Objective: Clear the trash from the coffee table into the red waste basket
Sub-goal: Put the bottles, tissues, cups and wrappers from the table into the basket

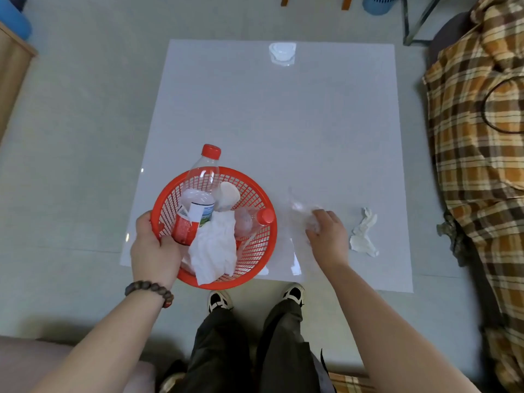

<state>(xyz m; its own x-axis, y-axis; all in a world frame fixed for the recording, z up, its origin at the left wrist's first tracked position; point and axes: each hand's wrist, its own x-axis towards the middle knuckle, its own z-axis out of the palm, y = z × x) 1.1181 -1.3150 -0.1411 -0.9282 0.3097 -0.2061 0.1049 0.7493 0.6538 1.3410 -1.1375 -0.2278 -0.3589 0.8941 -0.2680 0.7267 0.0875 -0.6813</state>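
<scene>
A: Starting from the left, what is the left hand (pixel 154 248) doing?

B: It is clamped on the near-left rim of the round red plastic mesh waste basket (pixel 256 194), thumb over the edge and fingers underneath, holding it over the near-left part of the glossy white square bench (pixel 278 114). My guess is the basket is kept there so the other hand has only a short carry.

A: And inside the basket?

B: A clear plastic bottle with a red cap and red-and-white label (pixel 198 199) leans against the far wall, its neck sticking out over the rim. A white paper cup (pixel 229 193) lies beside it, a crumpled white napkin (pixel 214 248) drapes over the near side, and a second red-capped clear bottle (pixel 255 222) lies against the right wall.

A: Then the right hand (pixel 326 231)?

B: Palm down on the bench just right of the basket, fingers curled around a crumpled piece of clear plastic wrap (pixel 297 207). It looks partly closed, gathering the film; whether it has a firm hold yet, I cannot tell.

A: What is left after that?

B: A twisted white tissue (pixel 364 234) lies just right of that hand, and a clear plastic cup (pixel 282 53) stands well apart at the far edge. Judging by that, the clearing is more than half done. The film is light and springy, so it may need bunching before it lifts cleanly.
</scene>
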